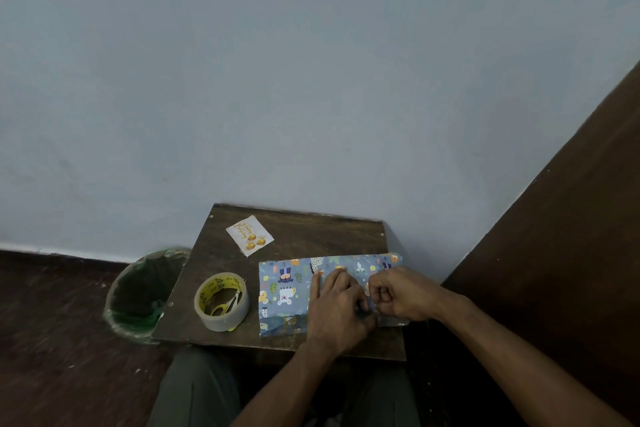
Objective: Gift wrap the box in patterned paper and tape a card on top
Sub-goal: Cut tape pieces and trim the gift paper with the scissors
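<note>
Blue patterned wrapping paper (287,291) lies folded over the box on the small dark wooden table (311,229); the box itself is hidden beneath it. My left hand (334,308) lies flat with straight fingers pressing the paper down. Just to its right, my right hand (394,293) has curled fingers pinching the paper's edge. A white card with gold balloons (250,235) lies at the table's far left. A roll of clear tape (221,302) stands left of the paper, with small yellow-handled scissors (227,303) inside its ring.
A bin lined with a green bag (145,291) stands on the floor left of the table. A blue-grey wall rises behind, and a dark wooden panel (561,253) slants along the right. My knees are under the table's near edge.
</note>
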